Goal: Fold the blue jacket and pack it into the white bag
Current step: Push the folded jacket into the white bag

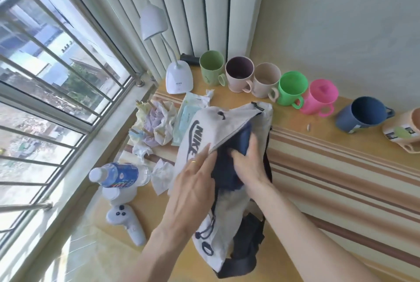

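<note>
The white bag (205, 122), printed with a dark logo, lies on the table with its zipped mouth pulled open. The blue jacket (227, 168), bunched into a dark wad, sits partly inside that mouth. My left hand (193, 191) pinches the near edge of the bag's opening and holds it apart. My right hand (250, 159) presses on the jacket, fingers curled over the fabric inside the bag. The bag's dark strap (247, 245) trails toward me.
A row of several plastic mugs (293, 91) lines the wall side of the table. A white desk lamp (179, 77), a wipes pack (188, 111), crumpled cloths and tissues (159, 122), a water bottle (118, 173) and a white controller (127, 222) crowd the window side.
</note>
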`<control>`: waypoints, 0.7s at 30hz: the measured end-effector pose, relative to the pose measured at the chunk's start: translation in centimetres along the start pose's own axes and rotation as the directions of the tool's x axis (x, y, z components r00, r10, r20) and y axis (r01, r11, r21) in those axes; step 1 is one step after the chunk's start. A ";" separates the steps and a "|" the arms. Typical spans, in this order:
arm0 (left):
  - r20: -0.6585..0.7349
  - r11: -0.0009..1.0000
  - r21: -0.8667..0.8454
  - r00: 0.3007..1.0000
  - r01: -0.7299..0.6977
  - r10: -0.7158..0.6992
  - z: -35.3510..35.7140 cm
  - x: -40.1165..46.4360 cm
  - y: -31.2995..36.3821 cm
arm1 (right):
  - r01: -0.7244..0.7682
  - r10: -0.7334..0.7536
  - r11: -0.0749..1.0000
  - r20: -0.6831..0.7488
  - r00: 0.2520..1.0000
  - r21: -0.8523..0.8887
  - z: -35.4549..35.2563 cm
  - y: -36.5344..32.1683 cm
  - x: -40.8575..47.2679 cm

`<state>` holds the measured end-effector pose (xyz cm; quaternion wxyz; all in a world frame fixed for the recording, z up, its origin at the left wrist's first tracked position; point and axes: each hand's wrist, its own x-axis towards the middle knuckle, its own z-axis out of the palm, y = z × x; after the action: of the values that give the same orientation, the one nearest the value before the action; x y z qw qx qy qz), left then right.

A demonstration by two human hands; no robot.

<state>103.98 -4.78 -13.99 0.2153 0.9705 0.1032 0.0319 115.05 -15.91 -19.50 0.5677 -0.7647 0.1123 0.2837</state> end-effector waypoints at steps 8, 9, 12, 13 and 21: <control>0.231 0.970 -0.210 0.970 0.126 -0.076 2.7 -3.7 -3.9 | 0.307 -0.108 0.786 0.371 0.922 -0.536 2.8 2.9 -0.7; 0.232 0.954 -0.257 0.968 0.157 -0.096 2.7 -4.8 -4.0 | 0.343 -0.139 0.724 0.360 0.923 -0.599 1.7 3.7 -1.6; 0.235 0.869 -0.403 0.950 0.286 -0.203 2.6 -8.1 -3.4 | 0.558 -0.407 0.507 0.389 0.827 -0.657 -1.2 5.3 -6.5; 0.223 0.834 -0.433 0.937 0.342 -0.269 2.9 -9.1 -3.2 | 0.648 -0.463 0.446 0.461 0.757 -0.617 -1.4 6.0 -8.0; 0.558 0.418 -0.451 0.614 0.789 -0.558 4.9 -12.0 -2.7 | 0.786 -0.298 0.264 0.728 0.618 -0.559 1.3 9.5 -9.7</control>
<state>92.29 -6.96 -19.82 0.5508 0.6887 0.4344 -0.1834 102.07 -19.28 -22.00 0.1844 -0.8243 -0.4702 0.2558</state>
